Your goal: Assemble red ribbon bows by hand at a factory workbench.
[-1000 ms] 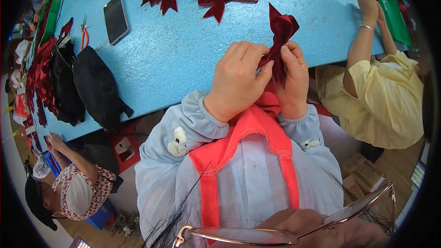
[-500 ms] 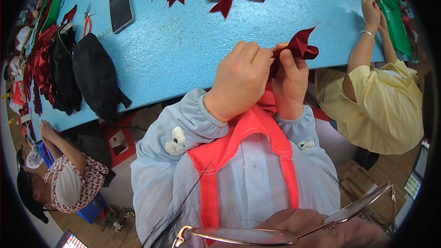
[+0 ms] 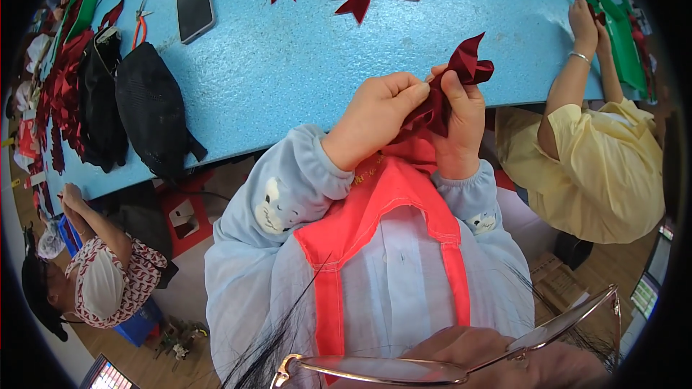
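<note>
While the right hand (image 3: 462,128) grips the dark red bow (image 3: 435,104), around two o'clock from the view's middle, the left hand (image 3: 378,112) pinches its nine o'clock side. I'd hold firm but go easy on the loops (image 3: 481,70). Fingers (image 3: 414,94) hide the centre; can't tell which bit's pinched.

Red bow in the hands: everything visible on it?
The bow is dark red, velvety-looking folded ribbon; one pointed end sticks up above a loop. It's tilted toward upper right, held off the table. The right hand grips its middle; the left hand pinches its left side. Fingers hide its centre.
</note>
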